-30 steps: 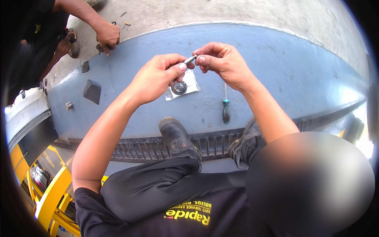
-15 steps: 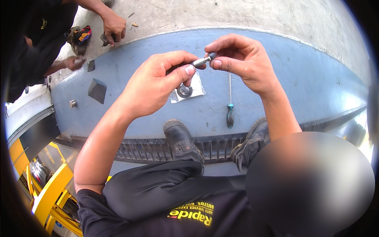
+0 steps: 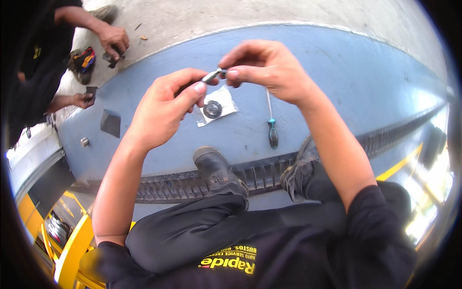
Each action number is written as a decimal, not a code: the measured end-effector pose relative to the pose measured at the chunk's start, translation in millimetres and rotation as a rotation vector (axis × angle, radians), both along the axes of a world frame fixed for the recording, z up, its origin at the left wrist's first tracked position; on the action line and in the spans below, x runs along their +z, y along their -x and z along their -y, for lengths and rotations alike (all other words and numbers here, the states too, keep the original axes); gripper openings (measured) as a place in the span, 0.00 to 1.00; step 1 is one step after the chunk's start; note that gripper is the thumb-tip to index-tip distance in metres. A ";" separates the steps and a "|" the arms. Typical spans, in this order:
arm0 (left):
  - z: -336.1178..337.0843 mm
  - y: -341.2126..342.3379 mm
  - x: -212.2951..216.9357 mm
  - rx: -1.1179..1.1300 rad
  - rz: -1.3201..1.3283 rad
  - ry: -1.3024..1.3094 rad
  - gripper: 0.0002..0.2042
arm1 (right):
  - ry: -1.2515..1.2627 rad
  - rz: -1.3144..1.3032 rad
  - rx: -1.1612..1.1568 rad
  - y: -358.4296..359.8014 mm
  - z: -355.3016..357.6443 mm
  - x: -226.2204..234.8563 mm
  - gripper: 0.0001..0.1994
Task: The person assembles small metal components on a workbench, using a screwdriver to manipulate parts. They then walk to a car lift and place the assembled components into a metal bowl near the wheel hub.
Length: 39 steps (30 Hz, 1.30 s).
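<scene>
In front of me, above the blue floor, my left hand (image 3: 166, 98) is closed around a small silver metal guide pin (image 3: 211, 76), its thumb and forefinger on the shaft. My right hand (image 3: 274, 72) pinches a small dark rubber boot (image 3: 223, 73) at the pin's far right end. The other fingers of that hand are curled loosely. Beneath my hands lies a clear plastic bag (image 3: 229, 102) with black rubber rings (image 3: 212, 109) on or in it. To its right rests a screwdriver (image 3: 273, 134) with a teal and black handle, its thin shaft pointing away from me.
At the far left a co-worker's hand (image 3: 114, 41) is over a dark metal part, and their other hand (image 3: 83, 100) holds a dark flat pad (image 3: 91, 90). A dark angular piece (image 3: 110, 123) and a silver cylinder (image 3: 85, 142) lie nearby. A black grate (image 3: 260, 176) runs under my boots.
The view has shifted a little. Both my hands have moved slightly left, still holding the pin and boot. The co-worker's nearer hand now holds the flat pad that lay on the floor.
</scene>
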<state>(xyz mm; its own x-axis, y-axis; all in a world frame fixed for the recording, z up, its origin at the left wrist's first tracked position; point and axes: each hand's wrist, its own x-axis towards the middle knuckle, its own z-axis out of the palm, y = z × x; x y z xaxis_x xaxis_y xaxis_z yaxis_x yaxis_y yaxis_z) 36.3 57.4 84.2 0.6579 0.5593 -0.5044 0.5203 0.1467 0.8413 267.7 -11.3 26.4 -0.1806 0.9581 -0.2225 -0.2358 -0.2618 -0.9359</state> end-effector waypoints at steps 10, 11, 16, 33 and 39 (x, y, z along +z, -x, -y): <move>10.9 18.6 -50.0 -0.078 -0.206 0.040 0.12 | 0.318 -0.410 -0.046 45.0 34.4 -67.1 0.12; 13.3 18.8 -52.4 -0.077 -0.199 0.036 0.11 | 0.321 -0.428 -0.040 44.2 36.1 -69.6 0.11; 18.9 12.6 -45.2 -0.087 -0.208 -0.014 0.10 | 0.326 -0.489 0.015 36.4 33.6 -73.9 0.09; 30.4 2.2 -53.3 -0.037 -0.367 -0.151 0.12 | 0.160 0.188 -0.197 66.9 41.3 -58.0 0.06; 28.2 13.6 -75.0 -0.147 -0.291 -0.294 0.13 | 0.270 0.043 0.119 37.8 28.8 -83.2 0.07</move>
<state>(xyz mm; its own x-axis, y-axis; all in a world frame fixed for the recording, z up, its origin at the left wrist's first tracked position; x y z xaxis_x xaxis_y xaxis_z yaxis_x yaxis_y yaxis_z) 22.7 29.2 9.2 0.5954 0.6175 -0.5140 0.7392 -0.1703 0.6516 229.9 -40.1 -56.8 -0.2732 0.8357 -0.4765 -0.1500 -0.5263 -0.8370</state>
